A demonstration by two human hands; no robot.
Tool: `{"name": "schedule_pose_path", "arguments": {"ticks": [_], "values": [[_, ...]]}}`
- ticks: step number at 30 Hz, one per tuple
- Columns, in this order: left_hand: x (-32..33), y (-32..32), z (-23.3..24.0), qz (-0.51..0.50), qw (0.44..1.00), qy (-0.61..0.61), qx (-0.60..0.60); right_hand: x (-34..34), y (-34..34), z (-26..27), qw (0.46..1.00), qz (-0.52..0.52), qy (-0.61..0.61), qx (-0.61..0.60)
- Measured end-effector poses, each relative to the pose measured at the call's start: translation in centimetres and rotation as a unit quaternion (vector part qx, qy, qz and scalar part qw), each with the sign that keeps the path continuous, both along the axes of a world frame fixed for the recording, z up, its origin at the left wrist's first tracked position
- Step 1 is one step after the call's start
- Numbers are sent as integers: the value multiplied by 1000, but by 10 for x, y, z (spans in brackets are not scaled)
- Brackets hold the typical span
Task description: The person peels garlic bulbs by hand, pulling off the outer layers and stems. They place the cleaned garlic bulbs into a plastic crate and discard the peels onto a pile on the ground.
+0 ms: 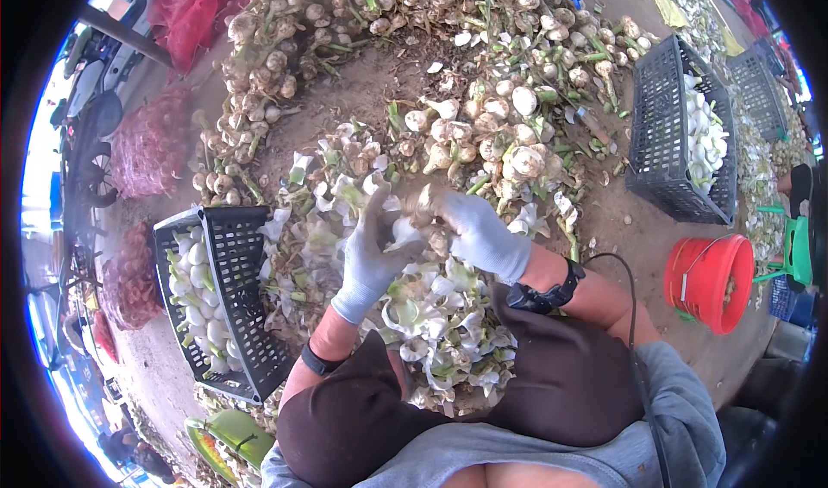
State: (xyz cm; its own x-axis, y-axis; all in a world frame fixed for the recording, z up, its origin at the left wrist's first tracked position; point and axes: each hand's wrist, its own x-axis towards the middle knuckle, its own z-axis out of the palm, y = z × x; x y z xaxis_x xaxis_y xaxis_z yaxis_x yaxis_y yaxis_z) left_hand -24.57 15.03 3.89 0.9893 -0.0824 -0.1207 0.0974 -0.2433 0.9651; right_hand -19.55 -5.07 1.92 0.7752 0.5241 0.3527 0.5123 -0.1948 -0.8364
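Observation:
Both my hands wear pale, soiled work gloves and meet over a heap of white garlic peelings (446, 323). My left hand (378, 252) is half curled, thumb towards the right, with a whitish bulb (404, 231) at its fingers; whether it grips the bulb is unclear. My right hand (475, 229) has its fingers closed on brownish, dirt-covered garlic (438, 239), blurred and partly hidden by the fingers. Just beyond the hands lies a pile of unpeeled garlic bulbs (491, 129) with cut green stems.
Black plastic crates of white peeled garlic stand left (242, 294) and right (663, 125). A red bucket (698, 277) is at the right, beside a green stool (799, 248). Pink mesh sacks (152, 142) lie left. More unpeeled garlic (259, 67) spreads across the far ground.

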Motion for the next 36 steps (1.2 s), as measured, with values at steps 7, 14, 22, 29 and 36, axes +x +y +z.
{"name": "schedule_pose_path", "arguments": {"ticks": [7,14,22,29,36], "values": [[1,1,5,-18,1000,-6,-23,22,3,-6,987,-68,120,78],[1,-1,-8,-11,994,-39,98,17,-11,-20,897,73,381,214],[5,-10,-6,24,985,111,-134,-2,-13,-16,996,88,7,2],[4,-3,-19,32,982,70,-173,51,-108,42,932,-192,201,234],[4,6,-39,1,979,156,-133,66,-136,-15,958,-145,88,-232]]}}
